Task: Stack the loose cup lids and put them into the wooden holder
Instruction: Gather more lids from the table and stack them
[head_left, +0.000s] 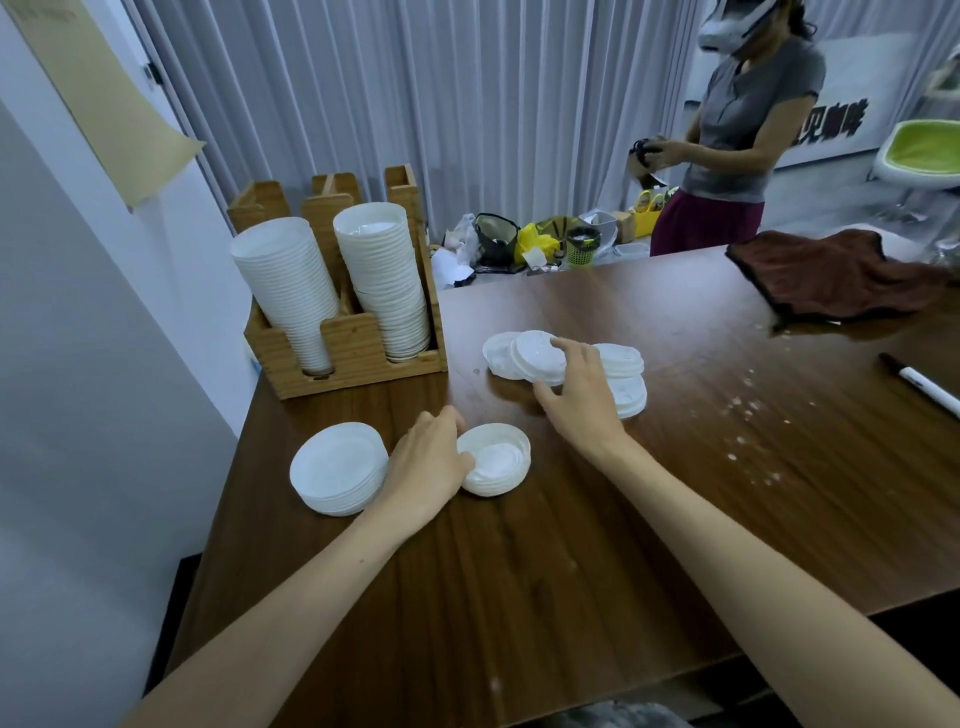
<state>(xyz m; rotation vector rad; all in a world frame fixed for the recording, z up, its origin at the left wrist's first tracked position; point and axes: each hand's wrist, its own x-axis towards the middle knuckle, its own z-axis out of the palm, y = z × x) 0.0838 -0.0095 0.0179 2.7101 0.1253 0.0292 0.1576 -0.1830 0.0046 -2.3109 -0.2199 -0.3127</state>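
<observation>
Dark wooden table (519, 571), left hand (426, 462) gripping a small lid stack (501, 462), right hand (582, 395) pinching a loose lid (535, 356), wooden holder (358, 358) behind

Dim, even indoor light; wide-angle bowing, blurred edges.

Wooden holder (353, 358) stands behind lid stacks (337, 470) on table (519, 597).

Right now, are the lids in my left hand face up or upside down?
Upside down: the lids held by the left hand show their hollow inside, rim upward.
</observation>
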